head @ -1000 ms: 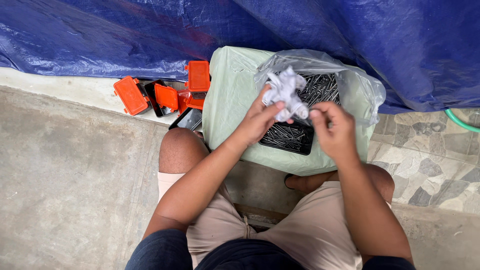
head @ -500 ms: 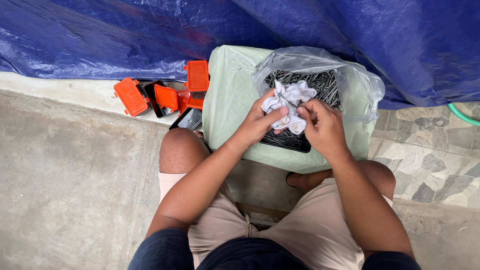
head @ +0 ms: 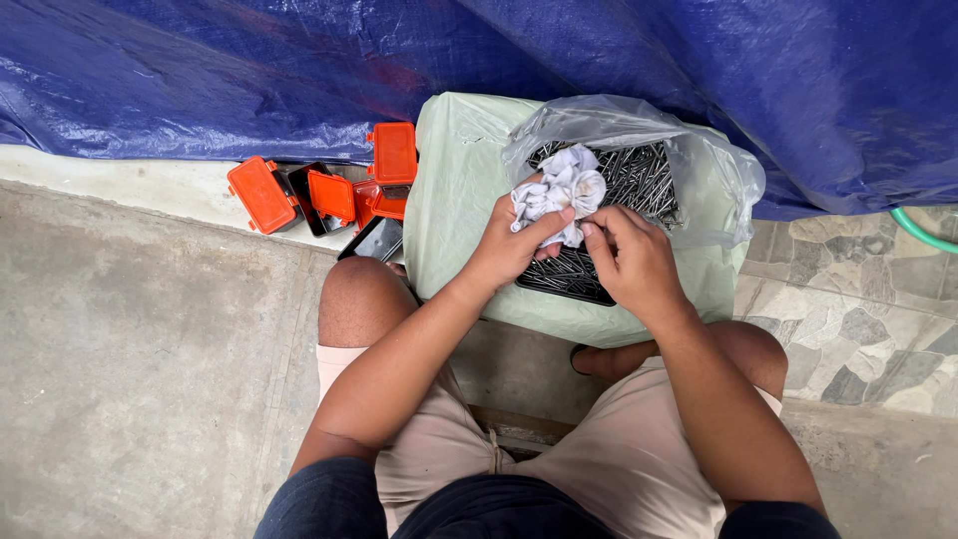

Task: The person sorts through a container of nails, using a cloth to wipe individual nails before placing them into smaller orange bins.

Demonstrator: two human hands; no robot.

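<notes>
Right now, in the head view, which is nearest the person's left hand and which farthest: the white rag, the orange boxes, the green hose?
1. White rag: held in the left hand.
2. Orange boxes: on the ground, to its left.
3. Green hose: far right edge.

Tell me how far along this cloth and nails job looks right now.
Done: the plastic bag is open over the tray of nails, and several orange boxes lie open beside it. In hand: left hand and right hand grip a crumpled white cloth above the nails. Left: nearly all nails remain in the tray.
</notes>
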